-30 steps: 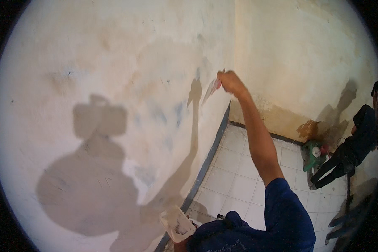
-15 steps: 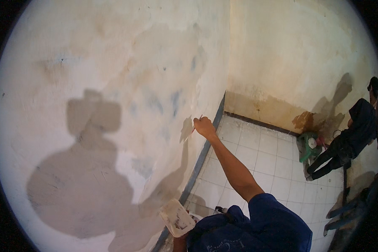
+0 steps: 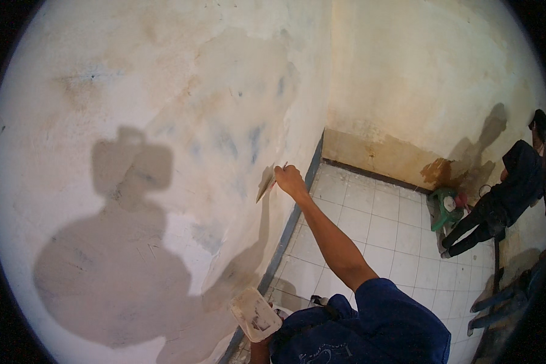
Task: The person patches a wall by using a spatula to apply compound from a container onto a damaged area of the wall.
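My right hand (image 3: pixel 290 181) is closed around the handle of a putty knife (image 3: pixel 265 189), close to the stained, patched wall (image 3: pixel 224 79) on the left. The blade points down and to the left, seen at a slant, and I cannot tell whether it touches the plaster. Low in the view, my left hand (image 3: pixel 260 352) holds up a shallow pale plastic tub (image 3: pixel 239 303) with smears of greyish paste inside. Most of that hand is hidden beneath the tub.
Blue-grey skirting (image 3: pixel 288 233) runs along the wall's foot beside a white tiled floor (image 3: pixel 370 224). A person in dark clothes (image 3: pixel 515 176) stands at the far right, near a green scale-like object (image 3: pixel 446 209). Another person's legs (image 3: pixel 497 300) show below. My shadow (image 3: pixel 115 261) falls on the wall.
My right hand has shifted slightly left and up along the wall. The putty knife has turned, so its blade now shows below the hand. The tub has barely moved.
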Motion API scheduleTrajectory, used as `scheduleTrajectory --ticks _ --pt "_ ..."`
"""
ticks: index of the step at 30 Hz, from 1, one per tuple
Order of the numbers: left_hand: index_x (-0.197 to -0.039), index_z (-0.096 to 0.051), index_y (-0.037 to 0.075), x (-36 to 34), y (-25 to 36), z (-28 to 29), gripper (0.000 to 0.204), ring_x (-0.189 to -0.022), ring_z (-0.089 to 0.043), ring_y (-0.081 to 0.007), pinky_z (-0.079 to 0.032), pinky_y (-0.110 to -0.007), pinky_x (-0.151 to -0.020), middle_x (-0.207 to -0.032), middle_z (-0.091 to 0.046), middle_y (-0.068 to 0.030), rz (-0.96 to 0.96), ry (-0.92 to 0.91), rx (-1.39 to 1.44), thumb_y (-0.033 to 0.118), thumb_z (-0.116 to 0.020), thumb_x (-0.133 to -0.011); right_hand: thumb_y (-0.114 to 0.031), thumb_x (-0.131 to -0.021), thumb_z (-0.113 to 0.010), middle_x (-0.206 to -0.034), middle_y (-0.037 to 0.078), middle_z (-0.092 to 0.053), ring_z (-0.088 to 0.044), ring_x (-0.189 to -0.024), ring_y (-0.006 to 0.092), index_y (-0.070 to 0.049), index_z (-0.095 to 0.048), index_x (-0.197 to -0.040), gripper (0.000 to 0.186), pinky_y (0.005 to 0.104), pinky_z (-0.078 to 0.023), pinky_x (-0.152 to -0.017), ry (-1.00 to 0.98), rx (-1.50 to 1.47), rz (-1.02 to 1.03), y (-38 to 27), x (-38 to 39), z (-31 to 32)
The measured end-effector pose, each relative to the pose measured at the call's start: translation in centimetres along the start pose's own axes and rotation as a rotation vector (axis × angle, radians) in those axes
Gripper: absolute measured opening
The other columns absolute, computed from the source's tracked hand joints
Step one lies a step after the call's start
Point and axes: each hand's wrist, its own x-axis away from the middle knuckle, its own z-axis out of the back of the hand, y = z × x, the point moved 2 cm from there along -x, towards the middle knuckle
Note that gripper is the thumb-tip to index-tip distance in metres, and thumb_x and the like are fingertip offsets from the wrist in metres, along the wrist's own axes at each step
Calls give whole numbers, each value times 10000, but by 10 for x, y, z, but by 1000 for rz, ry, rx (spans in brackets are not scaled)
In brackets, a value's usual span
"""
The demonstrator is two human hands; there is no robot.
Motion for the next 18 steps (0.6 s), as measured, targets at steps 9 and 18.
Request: scheduleTrajectory --ticks 9,18 --pt "-1342 -412 102 -1 -2 7 659 -1102 -551 -267 -459 -478 -908 -1229 -555 -115 4 -19 35 461 -600 -822 -397 -842 -452 -1088 323 -608 -580 -1067 457 93 -624 -1009 546 485 -448 -935 -7 -2 41 -37 -1 4" --pt "-1344 -409 100 -3 -4 10 664 -1102 -552 -260 -458 -472 -913 -1227 -559 -107 27 -71 67 457 -604 -819 -365 -820 -482 -1066 334 -609 -586 -1042 463 91 -629 -991 509 485 -442 -938 5 -72 195 -82 1 34"
